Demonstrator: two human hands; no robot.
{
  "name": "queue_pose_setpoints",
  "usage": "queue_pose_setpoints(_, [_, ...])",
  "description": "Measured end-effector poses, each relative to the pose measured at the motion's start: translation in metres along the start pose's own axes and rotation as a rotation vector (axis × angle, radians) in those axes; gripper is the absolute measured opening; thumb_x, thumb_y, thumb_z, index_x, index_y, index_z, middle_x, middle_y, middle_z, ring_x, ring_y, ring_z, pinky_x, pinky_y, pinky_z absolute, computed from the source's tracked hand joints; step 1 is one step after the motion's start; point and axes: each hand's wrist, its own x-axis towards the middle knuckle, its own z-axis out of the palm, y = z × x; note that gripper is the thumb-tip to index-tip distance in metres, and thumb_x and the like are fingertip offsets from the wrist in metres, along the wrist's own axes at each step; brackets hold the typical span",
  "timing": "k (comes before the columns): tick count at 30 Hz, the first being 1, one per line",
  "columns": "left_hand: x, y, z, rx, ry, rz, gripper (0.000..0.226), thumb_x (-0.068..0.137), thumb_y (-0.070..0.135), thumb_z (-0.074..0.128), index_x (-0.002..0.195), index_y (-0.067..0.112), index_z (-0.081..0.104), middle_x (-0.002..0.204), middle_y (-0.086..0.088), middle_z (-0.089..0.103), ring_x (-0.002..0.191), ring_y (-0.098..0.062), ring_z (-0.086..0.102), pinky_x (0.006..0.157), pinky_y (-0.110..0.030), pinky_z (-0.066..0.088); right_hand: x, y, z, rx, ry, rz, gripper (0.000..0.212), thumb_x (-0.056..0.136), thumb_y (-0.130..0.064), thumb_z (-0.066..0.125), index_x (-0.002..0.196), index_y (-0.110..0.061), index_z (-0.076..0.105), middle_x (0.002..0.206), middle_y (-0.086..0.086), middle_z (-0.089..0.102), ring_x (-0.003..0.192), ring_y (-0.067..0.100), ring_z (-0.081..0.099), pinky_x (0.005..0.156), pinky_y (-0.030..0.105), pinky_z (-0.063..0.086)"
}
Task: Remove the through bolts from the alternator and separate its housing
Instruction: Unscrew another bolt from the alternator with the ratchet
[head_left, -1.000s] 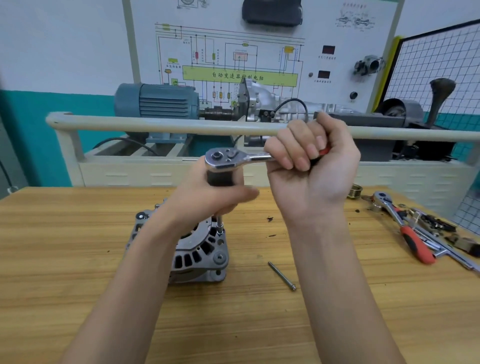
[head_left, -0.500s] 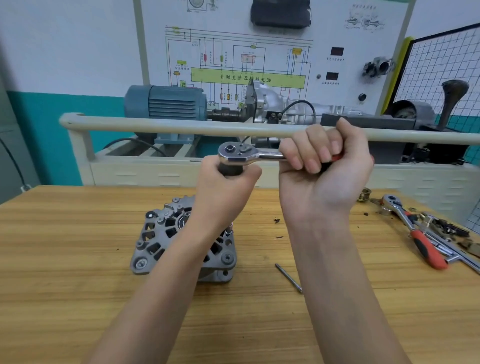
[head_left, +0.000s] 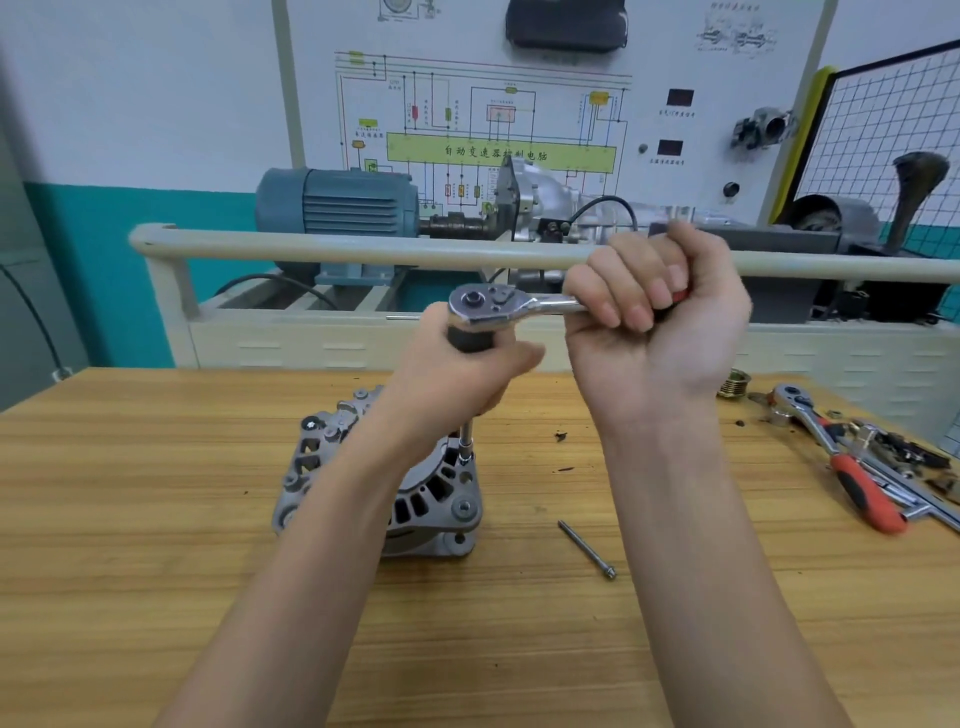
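Alternator (head_left: 415, 499) sits on wooden surface (head_left: 156, 571), center-left. Left hand (head_left: 462, 374) w/ clenched grip around black extension under ratchet head (head_left: 485, 305); socket end meets alternator's top edge. Right hand (head_left: 660, 322) grips ratchet handle, held horizontal. One removed bolt (head_left: 587, 550) lies just right of alternator.

Wooden table (head_left: 156, 597), alternator (head_left: 415, 499) standing left of centre, loose through bolt (head_left: 587, 550) just right of it, red-handled ratchet (head_left: 841, 462) and small parts (head_left: 904, 457) far right.
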Motion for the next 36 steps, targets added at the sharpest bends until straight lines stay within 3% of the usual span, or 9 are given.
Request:
queue_pose_setpoints(3, [0.002, 0.001, 0.012, -0.083, 0.242, -0.002, 0.026, 0.065, 0.011, 0.056, 0.048, 0.015, 0.037, 0.048, -0.004, 0.028, 0.047, -0.016, 0.022, 0.047, -0.028, 0.019, -0.012, 0.012, 0.006, -0.112, 0.035, -0.218, 0.049, 0.097, -0.014, 0.033, 0.048, -0.017, 0.032, 0.041, -0.005, 0.027, 0.034, 0.009, 0.021, 0.036, 0.022, 0.024])
queue_pose_setpoints(5, [0.002, 0.001, 0.011, -0.101, 0.253, -0.013, 0.029, 0.064, 0.010, 0.056, 0.046, 0.018, 0.034, 0.047, -0.002, 0.026, 0.046, -0.016, 0.020, 0.046, -0.026, 0.017, -0.014, 0.016, 0.008, -0.131, 0.016, -0.227, 0.050, 0.097, -0.015, 0.032, 0.047, -0.017, 0.032, 0.041, -0.004, 0.027, 0.035, 0.009, 0.022, 0.037, 0.022, 0.024])
queue_pose_setpoints(11, [-0.002, 0.001, -0.021, 0.124, -0.340, 0.069, 0.028, 0.066, 0.030, 0.071, 0.053, 0.016, 0.051, 0.050, -0.005, 0.048, 0.048, -0.020, 0.043, 0.053, -0.028, 0.040, 0.003, -0.004, 0.002, -0.045, -0.127, 0.182, 0.044, 0.089, -0.015, 0.038, 0.046, -0.014, 0.034, 0.040, -0.004, 0.030, 0.036, 0.006, 0.019, 0.037, 0.019, 0.022])
queue_pose_setpoints(14, [-0.006, 0.001, -0.021, 0.022, -0.415, 0.064, 0.030, 0.068, 0.026, 0.070, 0.050, 0.022, 0.046, 0.046, 0.004, 0.041, 0.043, -0.014, 0.037, 0.049, -0.024, 0.033, 0.006, -0.003, -0.001, -0.009, -0.138, 0.273, 0.043, 0.089, -0.016, 0.038, 0.047, -0.014, 0.034, 0.041, -0.004, 0.031, 0.039, 0.005, 0.016, 0.039, 0.019, 0.022])
queue_pose_setpoints(17, [-0.007, 0.001, -0.013, -0.049, -0.300, 0.018, 0.036, 0.065, 0.019, 0.072, 0.046, 0.026, 0.042, 0.045, 0.009, 0.034, 0.042, -0.010, 0.029, 0.047, -0.019, 0.029, 0.003, 0.000, 0.000, 0.023, -0.083, 0.169, 0.044, 0.090, -0.015, 0.038, 0.046, -0.014, 0.035, 0.040, -0.005, 0.030, 0.033, 0.006, 0.022, 0.035, 0.018, 0.022])
queue_pose_setpoints(24, [0.001, 0.002, 0.006, -0.102, 0.236, -0.022, 0.028, 0.065, 0.011, 0.057, 0.049, 0.018, 0.035, 0.046, 0.002, 0.028, 0.045, -0.014, 0.021, 0.045, -0.023, 0.020, -0.017, 0.021, 0.008, -0.169, 0.026, -0.241, 0.051, 0.099, -0.016, 0.032, 0.049, -0.017, 0.033, 0.043, -0.004, 0.028, 0.037, 0.009, 0.023, 0.039, 0.022, 0.026])
queue_pose_setpoints(27, [0.000, 0.001, 0.000, -0.044, 0.131, -0.021, 0.033, 0.065, 0.012, 0.061, 0.044, 0.021, 0.037, 0.043, 0.006, 0.032, 0.041, -0.013, 0.025, 0.044, -0.020, 0.024, -0.013, 0.014, 0.006, -0.155, 0.000, -0.163, 0.051, 0.097, -0.015, 0.034, 0.046, -0.017, 0.035, 0.042, -0.005, 0.029, 0.036, 0.009, 0.024, 0.038, 0.022, 0.027])
queue_pose_setpoints(32, [-0.006, 0.007, -0.016, 0.140, -0.345, 0.047, 0.031, 0.068, 0.019, 0.072, 0.050, 0.019, 0.048, 0.048, -0.005, 0.044, 0.047, -0.022, 0.040, 0.051, -0.027, 0.037, 0.005, -0.005, -0.002, -0.018, -0.113, 0.221, 0.043, 0.090, -0.016, 0.038, 0.046, -0.014, 0.034, 0.040, -0.004, 0.031, 0.037, 0.006, 0.016, 0.039, 0.019, 0.021])
queue_pose_setpoints(36, [-0.006, 0.010, -0.003, 0.160, -0.287, 0.058, 0.038, 0.074, 0.019, 0.068, 0.046, 0.023, 0.042, 0.044, 0.009, 0.037, 0.043, -0.011, 0.034, 0.048, -0.020, 0.032, 0.008, -0.012, -0.006, 0.062, -0.081, 0.262, 0.043, 0.089, -0.015, 0.038, 0.047, -0.015, 0.032, 0.039, -0.004, 0.031, 0.035, 0.005, 0.015, 0.036, 0.018, 0.021])
